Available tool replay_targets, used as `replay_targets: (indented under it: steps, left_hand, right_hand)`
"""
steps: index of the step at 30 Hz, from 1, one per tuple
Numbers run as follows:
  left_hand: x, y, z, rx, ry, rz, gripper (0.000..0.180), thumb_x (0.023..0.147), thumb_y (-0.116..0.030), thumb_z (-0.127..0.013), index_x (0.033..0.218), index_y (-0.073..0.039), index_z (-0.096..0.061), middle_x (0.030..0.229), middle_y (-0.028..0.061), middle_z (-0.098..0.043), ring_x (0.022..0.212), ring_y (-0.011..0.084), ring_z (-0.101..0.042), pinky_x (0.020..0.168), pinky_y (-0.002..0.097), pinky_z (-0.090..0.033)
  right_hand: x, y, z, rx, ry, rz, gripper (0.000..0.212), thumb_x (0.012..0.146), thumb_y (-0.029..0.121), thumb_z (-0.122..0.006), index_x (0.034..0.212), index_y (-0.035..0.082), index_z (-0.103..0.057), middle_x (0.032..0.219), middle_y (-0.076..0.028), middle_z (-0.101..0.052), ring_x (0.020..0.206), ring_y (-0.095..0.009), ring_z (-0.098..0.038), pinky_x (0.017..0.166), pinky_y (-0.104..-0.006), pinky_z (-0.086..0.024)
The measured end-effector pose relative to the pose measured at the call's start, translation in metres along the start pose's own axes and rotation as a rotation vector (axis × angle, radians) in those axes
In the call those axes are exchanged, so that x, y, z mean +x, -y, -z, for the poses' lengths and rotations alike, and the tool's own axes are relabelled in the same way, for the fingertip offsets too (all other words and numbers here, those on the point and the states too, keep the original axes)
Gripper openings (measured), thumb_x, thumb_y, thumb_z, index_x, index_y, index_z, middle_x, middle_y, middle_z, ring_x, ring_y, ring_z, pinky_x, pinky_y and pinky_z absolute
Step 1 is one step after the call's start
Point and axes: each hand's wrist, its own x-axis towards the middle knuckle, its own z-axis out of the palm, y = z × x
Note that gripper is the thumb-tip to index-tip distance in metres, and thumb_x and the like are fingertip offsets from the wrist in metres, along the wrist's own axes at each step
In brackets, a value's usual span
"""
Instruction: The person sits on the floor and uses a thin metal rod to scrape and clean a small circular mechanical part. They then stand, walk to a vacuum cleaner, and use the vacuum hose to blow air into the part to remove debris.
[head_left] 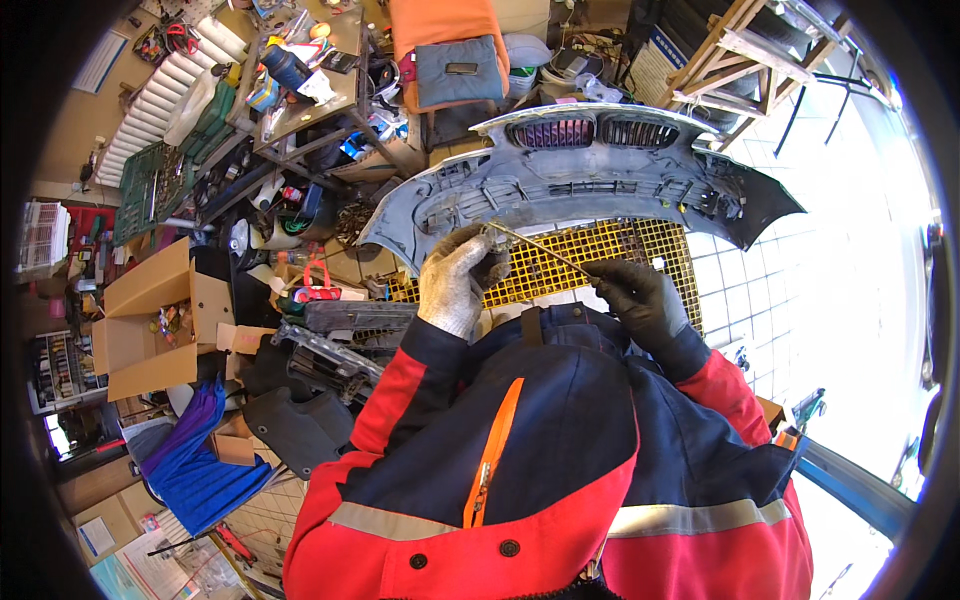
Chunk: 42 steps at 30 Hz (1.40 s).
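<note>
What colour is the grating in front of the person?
Yellow, in a square grid; the grating shows best in the head view.

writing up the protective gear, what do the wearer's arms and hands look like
The left hand wears a whitish glove, darker toward the fingers; the right hand wears a blackish glove. The left sleeve is red and navy; the right sleeve shows red.

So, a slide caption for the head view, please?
Gloved right hand holding a thin rod, tip by left hand, car bumper beyond.
</note>
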Motion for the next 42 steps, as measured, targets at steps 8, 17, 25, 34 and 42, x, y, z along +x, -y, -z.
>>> replay_targets:
  steps: [8, 17, 25, 34, 42]
  left_hand:
    - [-0.002, 0.011, -0.017, -0.010, 0.032, 0.094, 0.037, 0.109, -0.009, -0.062, 0.142, 0.007, -0.064, 0.122, 0.0178, -0.078, 0.100, 0.0242, -0.079, 0.088, 0.0362, -0.067]
    - [0.003, 0.018, -0.034, -0.003, 0.041, 0.117, 0.031, 0.108, -0.012, -0.065, 0.135, 0.003, -0.067, 0.118, 0.0169, -0.079, 0.098, 0.0269, -0.080, 0.083, 0.0382, -0.068]
    - [0.004, 0.021, -0.038, -0.003, 0.015, 0.143, 0.036, 0.108, -0.010, -0.065, 0.140, 0.006, -0.066, 0.120, 0.0152, -0.078, 0.099, 0.0241, -0.078, 0.086, 0.0376, -0.065]
    - [-0.003, 0.026, -0.032, -0.044, -0.022, 0.076, 0.035, 0.107, -0.010, -0.064, 0.138, 0.006, -0.068, 0.120, 0.0163, -0.078, 0.101, 0.0256, -0.079, 0.086, 0.0372, -0.067]
    - [-0.024, 0.031, -0.016, -0.108, -0.166, 0.005, 0.033, 0.106, -0.012, -0.067, 0.138, -0.001, -0.069, 0.118, 0.0108, -0.077, 0.097, 0.0233, -0.076, 0.090, 0.0383, -0.063]
  right_hand:
    - [-0.002, -0.025, 0.007, -0.377, -0.085, 0.171, 0.036, 0.099, 0.014, -0.076, 0.133, 0.021, -0.081, 0.106, -0.011, -0.075, 0.093, -0.033, -0.075, 0.080, -0.0440, -0.061]
    - [0.008, -0.034, 0.019, -0.590, -0.187, 0.393, 0.048, 0.089, 0.003, -0.080, 0.133, 0.022, -0.083, 0.100, -0.006, -0.070, 0.089, -0.028, -0.068, 0.074, -0.0429, -0.055]
    - [0.011, -0.034, 0.032, -0.839, -0.212, 0.443, 0.041, 0.092, 0.022, -0.078, 0.133, 0.027, -0.082, 0.111, -0.008, -0.070, 0.102, -0.033, -0.066, 0.083, -0.0483, -0.054]
    - [0.023, -0.047, 0.037, -0.792, -0.240, 0.509, 0.040, 0.090, 0.012, -0.080, 0.128, 0.024, -0.083, 0.107, -0.007, -0.072, 0.097, -0.032, -0.068, 0.079, -0.0462, -0.055]
    - [0.024, -0.077, 0.017, 0.050, -0.075, 0.056, 0.026, 0.107, 0.019, -0.076, 0.126, 0.001, -0.078, 0.104, -0.013, -0.081, 0.093, -0.024, -0.078, 0.079, -0.0383, -0.062]
